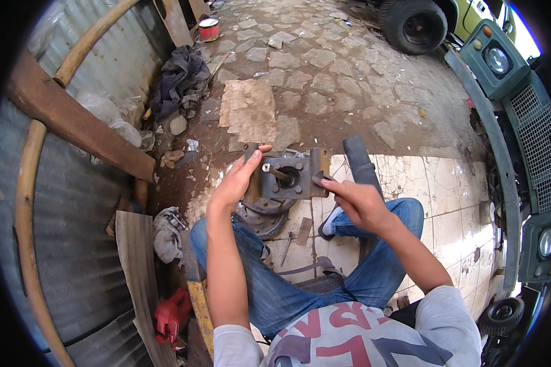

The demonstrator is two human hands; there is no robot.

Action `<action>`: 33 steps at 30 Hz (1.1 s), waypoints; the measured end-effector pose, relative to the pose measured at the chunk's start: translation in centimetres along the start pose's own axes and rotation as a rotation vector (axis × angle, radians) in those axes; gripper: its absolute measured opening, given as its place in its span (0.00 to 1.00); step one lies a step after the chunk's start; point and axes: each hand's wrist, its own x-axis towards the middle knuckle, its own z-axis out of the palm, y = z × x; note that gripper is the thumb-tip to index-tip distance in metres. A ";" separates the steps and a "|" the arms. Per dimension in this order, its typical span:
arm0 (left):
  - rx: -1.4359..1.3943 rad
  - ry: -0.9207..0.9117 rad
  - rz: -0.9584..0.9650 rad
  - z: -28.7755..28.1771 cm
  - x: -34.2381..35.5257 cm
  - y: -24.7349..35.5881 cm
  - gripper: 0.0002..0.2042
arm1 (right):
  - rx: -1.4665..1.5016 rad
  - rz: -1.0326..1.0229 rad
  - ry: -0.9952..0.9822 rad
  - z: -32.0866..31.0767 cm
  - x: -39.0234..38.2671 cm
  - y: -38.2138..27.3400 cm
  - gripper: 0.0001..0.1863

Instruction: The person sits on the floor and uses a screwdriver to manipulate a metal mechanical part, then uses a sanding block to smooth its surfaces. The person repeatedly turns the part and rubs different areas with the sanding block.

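Thin rod (286, 249) on tiled floor (431, 183)

Cannot fully see the fingers (266, 148) of the left hand (229, 186), tucked behind the bolted metal housing (288, 163), nor deep into the dark hole (292, 178). Cannot identify the small dark piece (318, 178) at the right hand (361, 202) (too small to tell from the housing). Cannot trace the whole round disc (264, 227) beneath, partly covered. Cannot follow the yellow-green vehicle (469, 19), cut off above, or the teal vehicle (480, 64), lost past the right rim.
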 end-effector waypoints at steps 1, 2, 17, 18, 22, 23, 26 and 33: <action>-0.020 -0.020 0.002 0.3 0.0 0.6 0.27 | -0.014 0.033 0.000 -0.5 0.3 0.9 0.28; -0.041 -0.039 0.005 0.6 -0.2 1.4 0.27 | -0.027 0.065 0.000 -1.0 0.6 1.4 0.29; -0.072 -0.066 -0.017 0.1 -0.4 1.8 0.25 | -0.052 -0.025 -0.024 -0.6 0.4 1.0 0.29; -0.079 -0.080 -0.015 0.2 -0.3 1.4 0.25 | -0.086 -0.057 0.072 -0.6 0.6 1.6 0.30; -0.010 -0.051 0.024 0.1 -0.3 1.3 0.26 | -0.004 -0.005 -0.112 -0.6 0.1 -0.7 0.28; -0.025 -0.057 0.014 0.1 -0.3 1.4 0.26 | 0.013 -0.006 -0.197 -0.6 -0.4 -0.8 0.28; -0.052 -0.076 -0.015 0.3 -0.5 1.6 0.26 | -0.049 -0.005 -0.233 -2.2 0.8 0.2 0.30; -0.006 -0.076 0.010 0.1 -0.2 1.5 0.27 | -0.129 -0.045 -0.230 -2.3 1.2 -1.4 0.28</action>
